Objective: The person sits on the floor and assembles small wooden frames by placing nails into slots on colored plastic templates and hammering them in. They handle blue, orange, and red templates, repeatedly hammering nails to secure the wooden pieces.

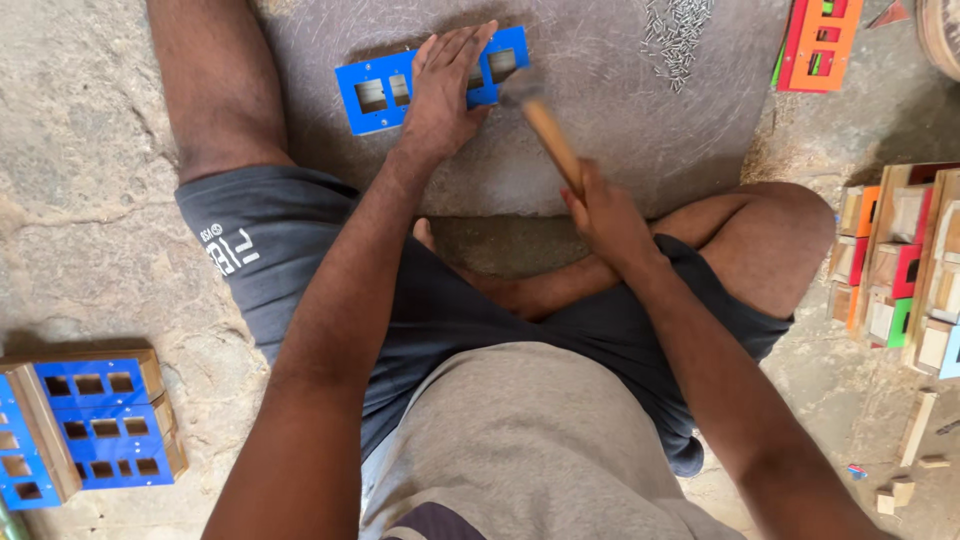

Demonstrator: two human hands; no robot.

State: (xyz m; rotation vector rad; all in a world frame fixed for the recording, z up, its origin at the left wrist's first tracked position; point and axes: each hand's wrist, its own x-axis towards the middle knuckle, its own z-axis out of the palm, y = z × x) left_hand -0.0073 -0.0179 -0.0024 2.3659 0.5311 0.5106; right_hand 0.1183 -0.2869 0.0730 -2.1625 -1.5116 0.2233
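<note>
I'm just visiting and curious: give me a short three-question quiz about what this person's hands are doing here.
1. True or false: the left hand lies flat on the blue panel with rectangular cut-outs.
2. What does the right hand grip? A) a paintbrush B) a wooden hammer handle C) a saw
3. Fill in: the pile of small metal nails lies on the round metal plate, on the person's ____ side.

Key: 1 true; 2 B; 3 right.
</note>
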